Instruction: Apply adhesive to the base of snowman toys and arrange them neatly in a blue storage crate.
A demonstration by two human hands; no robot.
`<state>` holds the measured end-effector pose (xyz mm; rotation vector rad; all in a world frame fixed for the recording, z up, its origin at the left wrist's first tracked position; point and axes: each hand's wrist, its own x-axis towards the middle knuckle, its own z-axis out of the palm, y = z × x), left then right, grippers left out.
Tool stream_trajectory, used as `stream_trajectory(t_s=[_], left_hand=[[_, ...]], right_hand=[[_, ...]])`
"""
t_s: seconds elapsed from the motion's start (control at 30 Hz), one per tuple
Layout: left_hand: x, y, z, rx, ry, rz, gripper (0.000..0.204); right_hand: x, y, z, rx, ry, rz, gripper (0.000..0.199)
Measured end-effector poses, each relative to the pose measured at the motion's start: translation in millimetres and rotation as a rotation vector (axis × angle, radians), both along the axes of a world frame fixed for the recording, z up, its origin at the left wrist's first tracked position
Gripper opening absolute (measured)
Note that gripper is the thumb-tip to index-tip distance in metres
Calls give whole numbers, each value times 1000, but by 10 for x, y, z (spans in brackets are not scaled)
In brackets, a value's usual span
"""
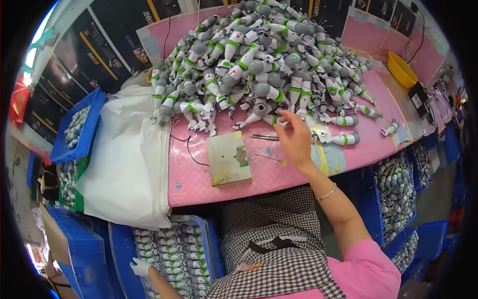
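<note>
A big heap of grey, white and green toy figure parts covers the far half of the pink table. My right hand reaches up to the heap's near edge, its fingertips touching a white and green piece there. My left hand, in a white glove, is down at the lower left, resting on rows of the same parts stacked in a blue crate. Whether it grips one is unclear. A worn square pad and metal tweezers lie on the table near my right hand.
A white plastic sheet drapes over the table's left end. Blue crates of parts stand at the left and right. A yellow bowl and a black device sit at the far right. Dark cartons line the back.
</note>
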<state>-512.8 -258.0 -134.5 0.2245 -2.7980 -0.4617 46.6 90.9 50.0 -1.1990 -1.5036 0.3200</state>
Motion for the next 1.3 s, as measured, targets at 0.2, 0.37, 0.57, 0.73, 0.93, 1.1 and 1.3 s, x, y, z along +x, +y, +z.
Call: stream_trajectory(t_s=[0.2,0.37,0.57,0.73,0.93,1.1,1.3], left_hand=[[1144,1073,1121,782,257,-690,31],[1694,1494,1462,902,171,-971,28],[2704,2119,1852,1130,-109,-1152,28],[3386,2436,1964,1253,-310,-1389,23],[3745,2571,2325,1181,-830,-1519,28],[3819,2564,2448,1399,-1036,-1533,43],[3762,2399,2249,1375,-908,-1421,41]], right_hand=[[-318,255,259,-123,-187,140,41],[-14,422,256,209,-247,-168,37],[29,645,241,-27,-420,-118,35],[242,615,282,331,-224,104,39],[110,61,632,-51,198,551,46],[-393,-601,532,-313,440,821,46],[-552,-927,1,-186,307,653,41]])
